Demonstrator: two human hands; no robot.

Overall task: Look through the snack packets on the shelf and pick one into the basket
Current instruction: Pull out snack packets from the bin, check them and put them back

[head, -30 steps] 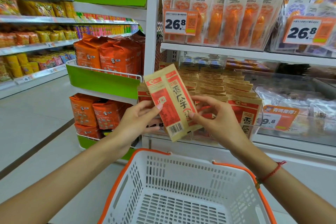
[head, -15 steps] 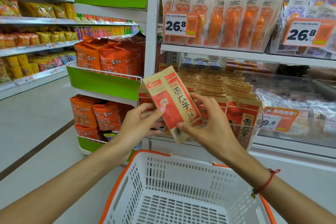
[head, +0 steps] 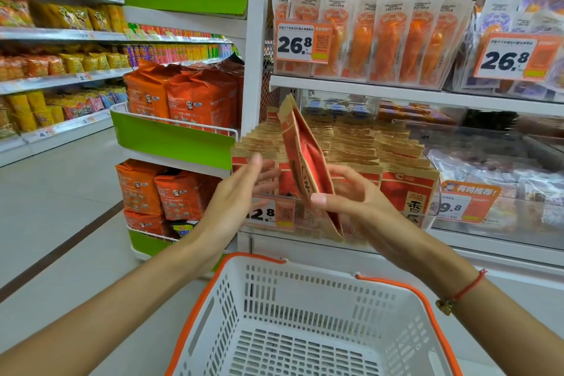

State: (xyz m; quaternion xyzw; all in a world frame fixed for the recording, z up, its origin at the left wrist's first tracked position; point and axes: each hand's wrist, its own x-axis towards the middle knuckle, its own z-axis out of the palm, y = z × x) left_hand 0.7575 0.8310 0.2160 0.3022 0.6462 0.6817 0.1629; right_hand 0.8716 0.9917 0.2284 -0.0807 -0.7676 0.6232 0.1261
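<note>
Looking down from the head camera, the view took in a white basket (head: 308,327) with an orange rim sitting low in front of the shelf (head: 396,94), its mouth unobstructed and its slotted floor bare. Open aisle floor (head: 61,192) stretched away to the left, bounded by a green-fronted end rack (head: 171,140) of orange bags. The right hand (head: 354,201) pinched a red-and-kraft snack packet (head: 305,162) near its lower end, thumb on the near face and fingers curled behind. The packet stood nearly upright above the far rim of the basket, turned edge-on to the camera, its long axis running from a top corner tilted up and left down to a bottom corner at lower right. It hung just in front of the rows of matching packets (head: 366,146) in the clear shelf bin. The left hand (head: 241,192) was apart from the packet, fingers straight and loosely spread, blurred.
</note>
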